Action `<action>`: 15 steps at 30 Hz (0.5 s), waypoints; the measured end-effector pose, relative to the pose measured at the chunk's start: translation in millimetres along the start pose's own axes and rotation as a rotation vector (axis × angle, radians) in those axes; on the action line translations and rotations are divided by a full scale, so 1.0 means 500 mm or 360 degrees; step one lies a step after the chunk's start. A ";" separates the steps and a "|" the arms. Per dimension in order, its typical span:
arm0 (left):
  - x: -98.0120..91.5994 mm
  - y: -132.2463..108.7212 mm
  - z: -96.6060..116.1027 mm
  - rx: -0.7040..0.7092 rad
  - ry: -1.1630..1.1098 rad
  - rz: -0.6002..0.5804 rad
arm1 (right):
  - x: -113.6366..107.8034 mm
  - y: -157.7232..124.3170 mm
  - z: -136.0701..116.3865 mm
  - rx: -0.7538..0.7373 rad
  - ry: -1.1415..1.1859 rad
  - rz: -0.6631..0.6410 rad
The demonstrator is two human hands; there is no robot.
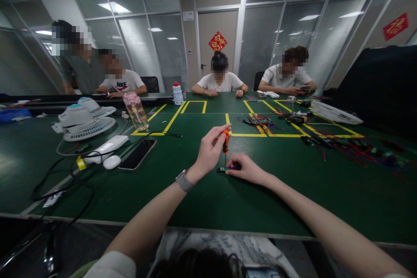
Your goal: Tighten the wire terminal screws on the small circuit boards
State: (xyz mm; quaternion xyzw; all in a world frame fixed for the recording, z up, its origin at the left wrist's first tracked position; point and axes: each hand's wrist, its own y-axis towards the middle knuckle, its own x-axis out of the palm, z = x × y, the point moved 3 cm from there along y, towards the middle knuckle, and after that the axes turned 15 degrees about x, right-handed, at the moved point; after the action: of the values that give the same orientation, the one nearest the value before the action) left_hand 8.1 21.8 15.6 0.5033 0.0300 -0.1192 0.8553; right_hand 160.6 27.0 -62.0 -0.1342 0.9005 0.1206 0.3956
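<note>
My left hand [208,151] pinches an orange-handled screwdriver [226,140] and holds it upright, its tip down on a small dark part [223,169] lying on the green table [202,200]. A watch sits on my left wrist. My right hand [246,168] rests on the table with its fingers closed over the right end of that small part, pressing it in place. The part's detail is too small to make out.
A black phone [137,154], white mouse [111,162], power strip and black cables lie at left, with two white fans [85,122] and a pink bottle [137,111] behind. Bundles of coloured wires [260,122] spread at right. Several people sit along the far edge.
</note>
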 end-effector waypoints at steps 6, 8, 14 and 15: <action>-0.002 0.001 0.002 0.0028 0.0195 0.0059 | 0.000 0.000 0.002 0.0015 0.0014 -0.0014; -0.004 0.002 0.002 0.0025 0.0213 0.0047 | 0.000 0.000 0.002 0.0015 0.0018 -0.0012; -0.002 0.005 0.004 0.0047 0.0049 -0.0002 | 0.000 0.001 0.002 0.0021 0.0038 -0.0019; -0.003 0.005 0.006 0.0060 0.0103 0.0019 | 0.000 0.001 0.002 0.0022 0.0039 -0.0018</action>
State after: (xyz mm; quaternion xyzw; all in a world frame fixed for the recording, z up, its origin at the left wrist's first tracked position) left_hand 7.1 20.8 19.4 0.5232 0.0525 -0.0984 0.8449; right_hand 161.2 27.6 -62.6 -0.1381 0.9053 0.1106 0.3862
